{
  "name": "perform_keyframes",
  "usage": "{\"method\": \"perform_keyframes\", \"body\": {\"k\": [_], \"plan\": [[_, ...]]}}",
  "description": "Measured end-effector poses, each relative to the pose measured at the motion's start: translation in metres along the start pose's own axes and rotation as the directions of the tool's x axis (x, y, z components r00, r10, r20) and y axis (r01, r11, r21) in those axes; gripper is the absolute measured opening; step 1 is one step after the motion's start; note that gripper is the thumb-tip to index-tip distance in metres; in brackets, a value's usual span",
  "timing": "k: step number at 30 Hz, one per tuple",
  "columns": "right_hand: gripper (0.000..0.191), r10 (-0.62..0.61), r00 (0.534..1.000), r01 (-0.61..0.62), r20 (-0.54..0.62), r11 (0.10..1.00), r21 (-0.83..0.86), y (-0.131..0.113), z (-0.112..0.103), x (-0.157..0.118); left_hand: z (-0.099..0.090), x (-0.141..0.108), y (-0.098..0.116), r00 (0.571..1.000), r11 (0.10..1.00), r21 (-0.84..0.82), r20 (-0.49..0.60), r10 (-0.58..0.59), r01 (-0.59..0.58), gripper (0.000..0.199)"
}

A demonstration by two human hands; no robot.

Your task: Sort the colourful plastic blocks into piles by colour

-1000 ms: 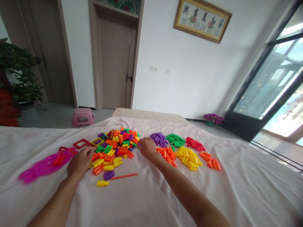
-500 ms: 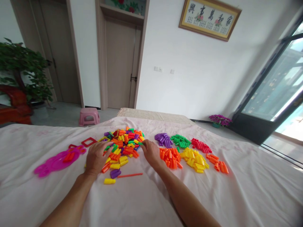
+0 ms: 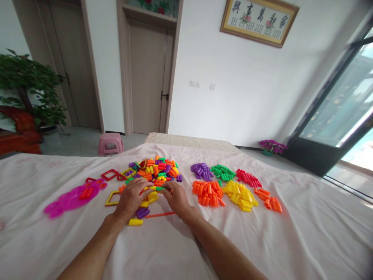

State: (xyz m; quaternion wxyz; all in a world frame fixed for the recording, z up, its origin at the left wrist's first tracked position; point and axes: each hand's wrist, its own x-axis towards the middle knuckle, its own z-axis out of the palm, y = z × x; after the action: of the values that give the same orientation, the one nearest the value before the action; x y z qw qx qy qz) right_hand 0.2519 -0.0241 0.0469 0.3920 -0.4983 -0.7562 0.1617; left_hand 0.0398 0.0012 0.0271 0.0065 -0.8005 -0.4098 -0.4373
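Above pale cloth (image 3: 163, 249), green piece (image 3: 160, 188) is pinched in fingertips of right hand (image 3: 177, 197); left hand (image 3: 132, 199) is curled close by, grip unclear. Mixed pile (image 3: 157, 169) spread just beyond, orange heap (image 3: 208, 193) grouped at right.

Magenta-pink rabbit-shaped tray (image 3: 71, 199)

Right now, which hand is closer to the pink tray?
Left. The left hand is right of the pink tray, not touching; the right hand is farther right.
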Motion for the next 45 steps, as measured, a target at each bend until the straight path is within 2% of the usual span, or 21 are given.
{"method": "perform_keyframes", "body": {"k": [3,6,10,12,14,16,18,20,22,29,33,36,38,40,43,45], "plan": [[0.008,-0.024,1.0,0.025,0.006,0.999,-0.029,0.002,-0.009,0.003,0.0,-0.001,-0.002,0.999,0.999,-0.026,0.021,-0.043,0.043,0.039],[0.012,-0.026,0.998,0.024,-0.049,0.999,-0.045,0.012,-0.033,0.014,-0.001,-0.004,-0.006,0.993,0.994,-0.013,0.04,-0.107,0.108,0.041],[0.021,0.035,0.979,-0.049,-0.2,0.997,-0.065,0.044,-0.089,0.029,0.001,-0.007,-0.014,0.977,0.981,0.009,0.087,-0.195,0.195,0.037],[0.027,0.105,0.955,-0.144,-0.278,0.982,-0.122,0.067,-0.123,0.032,0.002,-0.006,-0.017,0.969,0.971,-0.011,0.071,-0.236,0.238,0.037],[0.031,0.22,0.927,-0.298,-0.304,0.924,-0.24,0.092,-0.157,0.031,0.0,-0.005,-0.02,0.953,0.952,-0.028,0.013,-0.304,0.304,0.039],[0.033,0.325,0.882,-0.437,-0.341,0.834,-0.337,0.115,-0.187,0.026,-0.005,-0.004,-0.023,0.905,0.907,-0.03,-0.071,-0.42,0.419,0.042],[0.035,0.387,0.839,-0.524,-0.383,0.766,-0.374,0.134,-0.211,0.018,-0.011,-0.003,-0.025,0.827,0.836,-0.022,-0.135,-0.546,0.548,0.045],[0.036,0.428,0.806,-0.578,-0.408,0.714,-0.394,0.149,-0.228,0.011,-0.015,-0.004,-0.027,0.763,0.772,-0.011,-0.147,-0.63,0.636,0.047],[0.033,0.465,0.783,-0.617,-0.414,0.665,-0.42,0.161,-0.237,0.007,-0.017,-0.005,-0.029,0.73,0.736,0.0,-0.131,-0.671,0.677,0.047],[0.029,0.544,0.725,-0.688,-0.423,0.546,-0.478,0.189,-0.247,0.009,-0.015,-0.002,-0.033,0.679,0.682,0.01,-0.094,-0.728,0.732,0.044],[0.036,0.547,0.713,-0.7,-0.439,0.524,-0.484,0.193,-0.249,0.009,-0.016,-0.001,-0.032,0.661,0.666,-0.022,-0.098,-0.744,0.746,0.042],[0.042,0.508,0.725,-0.689,-0.466,0.539,-0.484,0.188,-0.246,0.011,-0.014,-0.001,-0.034,0.667,0.675,-0.051,-0.114,-0.736,0.736,0.041],[0.041,0.474,0.75,-0.661,-0.462,0.57,-0.488,0.179,-0.237,0.015,-0.012,-0.001,-0.035,0.673,0.682,-0.078,-0.12,-0.73,0.727,0.041],[0.036,0.433,0.801,-0.596,-0.413,0.639,-0.486,0.164,-0.22,0.02,-0.011,-0.002,-0.036,0.679,0.69,-0.087,-0.126,-0.724,0.719,0.042],[0.029,0.296,0.923,-0.377,-0.244,0.82,-0.432,0.129,-0.179,0.024,-0.011,-0.002,-0.035,0.688,0.7,-0.083,-0.135,-0.713,0.709,0.043],[0.026,0.18,0.976,-0.215,-0.126,0.895,-0.39,0.1,-0.145,0.023,-0.012,-0.002,-0.034,0.691,0.704,-0.093,-0.141,-0.709,0.704,0.043]]}}
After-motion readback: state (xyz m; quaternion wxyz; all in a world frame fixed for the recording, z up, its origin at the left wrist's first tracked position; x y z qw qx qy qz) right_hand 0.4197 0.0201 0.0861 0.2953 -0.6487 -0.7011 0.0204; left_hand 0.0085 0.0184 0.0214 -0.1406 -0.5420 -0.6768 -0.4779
